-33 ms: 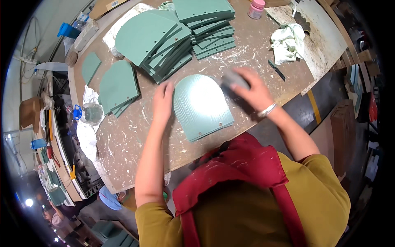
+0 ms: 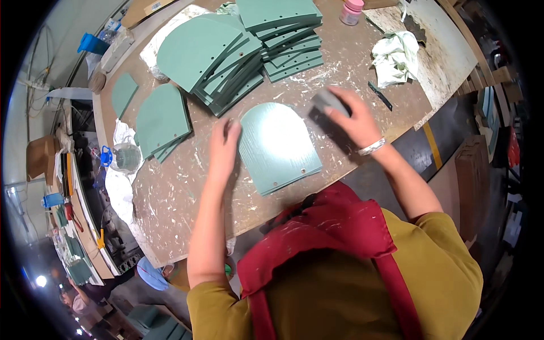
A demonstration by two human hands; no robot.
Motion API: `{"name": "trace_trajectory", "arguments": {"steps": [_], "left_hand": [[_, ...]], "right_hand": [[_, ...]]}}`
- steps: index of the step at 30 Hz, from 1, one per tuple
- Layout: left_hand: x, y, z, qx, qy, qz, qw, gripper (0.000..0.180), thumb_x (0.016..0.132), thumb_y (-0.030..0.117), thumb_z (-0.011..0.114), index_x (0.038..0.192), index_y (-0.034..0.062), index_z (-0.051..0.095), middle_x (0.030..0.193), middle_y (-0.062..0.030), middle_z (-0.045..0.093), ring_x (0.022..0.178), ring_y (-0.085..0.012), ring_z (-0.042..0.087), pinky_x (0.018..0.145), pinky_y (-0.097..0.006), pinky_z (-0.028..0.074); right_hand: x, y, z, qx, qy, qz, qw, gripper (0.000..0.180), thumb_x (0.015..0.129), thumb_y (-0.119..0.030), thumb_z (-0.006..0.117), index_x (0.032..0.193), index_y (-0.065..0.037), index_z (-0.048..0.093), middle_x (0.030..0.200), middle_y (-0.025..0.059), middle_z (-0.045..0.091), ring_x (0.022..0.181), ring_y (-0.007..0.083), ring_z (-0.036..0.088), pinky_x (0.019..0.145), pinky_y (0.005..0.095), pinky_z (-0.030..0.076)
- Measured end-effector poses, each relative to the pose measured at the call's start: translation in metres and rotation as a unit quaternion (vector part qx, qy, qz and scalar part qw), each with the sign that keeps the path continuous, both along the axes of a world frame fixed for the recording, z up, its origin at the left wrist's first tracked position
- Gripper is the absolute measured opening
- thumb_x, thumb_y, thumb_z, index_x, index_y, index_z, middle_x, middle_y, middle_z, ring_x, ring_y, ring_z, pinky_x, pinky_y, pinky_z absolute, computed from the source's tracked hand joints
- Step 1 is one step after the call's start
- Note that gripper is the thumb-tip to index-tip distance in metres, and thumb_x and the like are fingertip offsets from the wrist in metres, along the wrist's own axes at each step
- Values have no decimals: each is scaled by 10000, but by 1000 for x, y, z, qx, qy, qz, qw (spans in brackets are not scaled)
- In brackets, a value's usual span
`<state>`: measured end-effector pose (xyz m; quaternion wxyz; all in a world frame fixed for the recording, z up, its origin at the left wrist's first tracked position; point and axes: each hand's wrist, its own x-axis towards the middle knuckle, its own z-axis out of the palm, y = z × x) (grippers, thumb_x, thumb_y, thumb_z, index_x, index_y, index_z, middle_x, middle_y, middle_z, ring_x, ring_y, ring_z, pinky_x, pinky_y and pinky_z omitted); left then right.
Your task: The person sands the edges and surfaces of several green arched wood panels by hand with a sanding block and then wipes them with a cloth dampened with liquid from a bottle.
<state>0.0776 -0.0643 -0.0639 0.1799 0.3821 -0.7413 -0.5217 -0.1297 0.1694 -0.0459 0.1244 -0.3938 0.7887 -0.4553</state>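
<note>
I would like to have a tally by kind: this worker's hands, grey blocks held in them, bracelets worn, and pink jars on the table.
Hands: 2 (left hand, right hand)
Grey block held: 1
Bracelet: 1
Pink jar: 1
Total: 5

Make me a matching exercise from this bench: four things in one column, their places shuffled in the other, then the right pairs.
Things:
1. Gray block
2. Left hand
3. Pink jar
4. Black strip

Places:
A. Lying on the near side of a crumpled pale cloth
B. Held in the right hand
C. At the far side of the table, right of the stacked green panels
D. At the left edge of the glossy, round-topped green panel

Pairs: 1-B, 2-D, 3-C, 4-A.
</note>
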Motion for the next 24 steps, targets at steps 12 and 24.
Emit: {"name": "trace_trajectory", "arguments": {"steps": [12,24], "left_hand": [[73,49,3,26,-98,-14,995,366,894,334,689,819,-18,620,614,-55,549,612,-142,501,611,-310,434],[81,54,30,93,-40,13,995,291,916,233,683,803,12,531,631,21,456,588,-82,410,537,-273,355]], "right_hand": [[-15,-9,-19,44,33,8,998,523,894,-270,668,1362,-77,536,1260,166,589,1147,301,580,986,372,448],[63,-13,4,-65,-349,95,930,570,923,-291,683,1387,-30,480,1272,118,580,1153,187,547,988,312,434]]}}
